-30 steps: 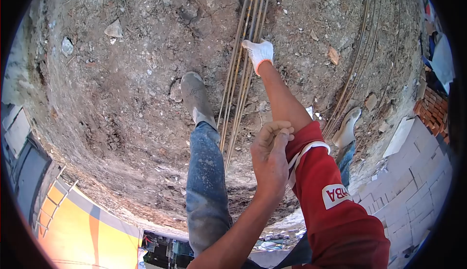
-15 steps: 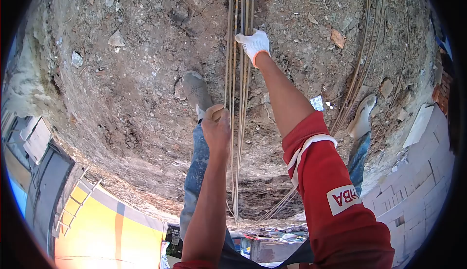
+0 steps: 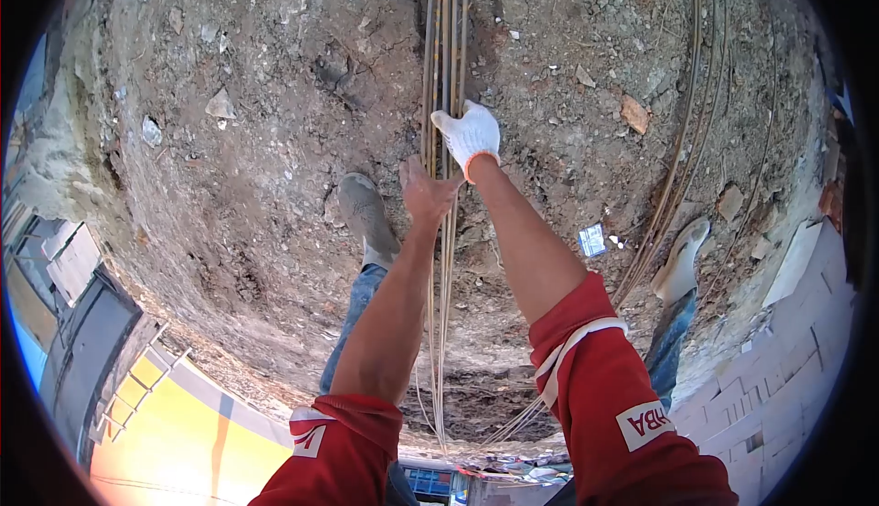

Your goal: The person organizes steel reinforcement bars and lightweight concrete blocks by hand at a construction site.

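A bundle of long, thin steel rebar rods (image 3: 445, 39) runs lengthwise between my legs, over the dirt. My bare left hand (image 3: 430, 195) is closed around the bundle, its thumb on the right side and its fingers on the left. Just beyond it, my right hand (image 3: 471, 136) wears a white knitted glove with an orange cuff. Its thumb lies across the rods and the fingers curl at their right side, partly hidden. The two hands are close together, near the wrist of the glove.
My dusty boots stand on both sides, the left boot (image 3: 366, 217) beside the bundle and the right boot (image 3: 681, 263) near more rebar (image 3: 682, 153). Stones and a brick piece (image 3: 634, 114) lie on the rough ground. A ladder (image 3: 142, 382) and stacked blocks (image 3: 769, 396) appear at the edges.
My left hand has moved forward along the bundle and now grips it close to the right hand. The gloved right hand sits lower in view, nearer to me.
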Demonstrator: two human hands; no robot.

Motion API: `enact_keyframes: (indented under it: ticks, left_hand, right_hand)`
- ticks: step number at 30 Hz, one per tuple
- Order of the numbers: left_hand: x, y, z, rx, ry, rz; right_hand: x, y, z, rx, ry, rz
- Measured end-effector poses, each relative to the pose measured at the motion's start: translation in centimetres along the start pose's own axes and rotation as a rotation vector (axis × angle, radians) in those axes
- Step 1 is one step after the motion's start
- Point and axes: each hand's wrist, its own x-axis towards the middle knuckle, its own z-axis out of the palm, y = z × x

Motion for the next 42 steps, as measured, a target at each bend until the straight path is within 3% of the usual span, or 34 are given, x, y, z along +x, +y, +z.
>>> enact_keyframes:
  ticks: [2, 3, 6, 8, 9, 10, 12, 14, 18, 20, 21, 22, 24, 26, 28, 29, 31, 35, 37, 41, 42]
  left_hand:
    - [0.2, -1.6, 2.1, 0.215, 0.115, 0.069]
    - [0.1, 1.6, -0.1, 0.064, -0.024, -0.049]
    - [-0.3, 2.1, 0.4, 0.074, 0.011, -0.158]
    - [-0.4, 3.8, -0.8, -0.072, 0.000, -0.099]
    - [-0.2, 0.5, 1.9, -0.142, 0.011, -0.044]
    - [-0.1, 1.3, 1.2, -0.164, -0.020, -0.014]
    - [-1.1, -1.3, 2.0, 0.013, -0.029, 0.151]
    - [-1.1, 0.9, 0.0, 0.058, -0.067, -0.121]
    - [-1.7, 0.6, -0.4, 0.108, -0.119, -0.131]
    - [-3.5, 1.5, -0.4, 0.175, 0.026, -0.024]
    - [-4.5, 3.0, -1.3, 0.123, 0.030, -0.047]
    - [-5.2, 4.3, -2.1, 0.135, 0.035, -0.044]
    - [-7.2, 6.5, -3.5, 0.248, -0.167, -0.080]
    - [-8.9, 8.5, -4.3, 0.136, -0.135, -0.034]
    - [-10.8, 11.2, -5.0, -0.351, -0.266, 0.090]
    - [-11.9, 11.9, -4.1, -0.353, -0.274, 0.097]
    - [-14.5, 12.1, -1.5, -0.101, -0.430, -0.023]
    - [-18.0, 14.8, 3.5, -0.035, -0.385, -0.121]
    - [-18.5, 16.0, 5.9, 0.073, -0.481, -0.252]
    - [-17.7, 16.5, 10.4, 0.115, -0.420, -0.214]
    - [-17.0, 17.2, 10.8, 0.117, -0.504, -0.213]
  right_hand:
    - [-0.7, -1.2, -0.6, -0.074, -0.105, -0.009]
    - [-1.3, -1.6, -0.5, -0.132, -0.048, -0.058]
    - [-2.6, -2.8, -1.1, -0.156, -0.022, -0.068]
    - [-2.8, -2.2, -0.9, -0.180, 0.025, -0.092]
    - [-3.0, -2.2, -1.1, -0.158, 0.082, -0.119]
    - [-3.3, -3.2, -1.9, -0.115, 0.079, -0.065]
    - [-4.9, -4.9, -3.1, -0.089, 0.129, -0.017]
    - [-6.2, -5.8, -4.8, 0.026, 0.215, 0.014]
    - [-6.3, -5.2, -6.8, -0.111, 0.342, -0.020]
    - [-4.4, -4.4, -6.5, 0.646, -0.252, 0.183]
    - [-3.8, -4.4, -5.5, 0.861, -0.305, 0.134]
    - [-4.1, -5.3, -5.9, 0.873, -0.310, 0.134]
    - [-5.4, -6.1, -7.2, 0.684, -0.156, 0.348]
    - [-6.8, -5.4, -8.7, 0.765, -0.067, 0.281]
    - [-8.3, -4.6, -12.0, 0.204, 0.184, 0.223]
    - [-9.6, -5.5, -14.7, 0.136, 0.217, 0.216]
    - [-9.9, -3.5, -17.5, 0.118, 0.269, 0.205]
    - [-9.1, 0.0, -21.7, 0.090, 0.293, 0.246]
    - [-8.1, 2.9, -22.6, 0.074, 0.303, 0.253]
    - [-4.4, 7.5, -22.9, 0.100, 0.304, 0.254]
    - [-3.7, 8.3, -23.1, 0.142, 0.316, 0.247]
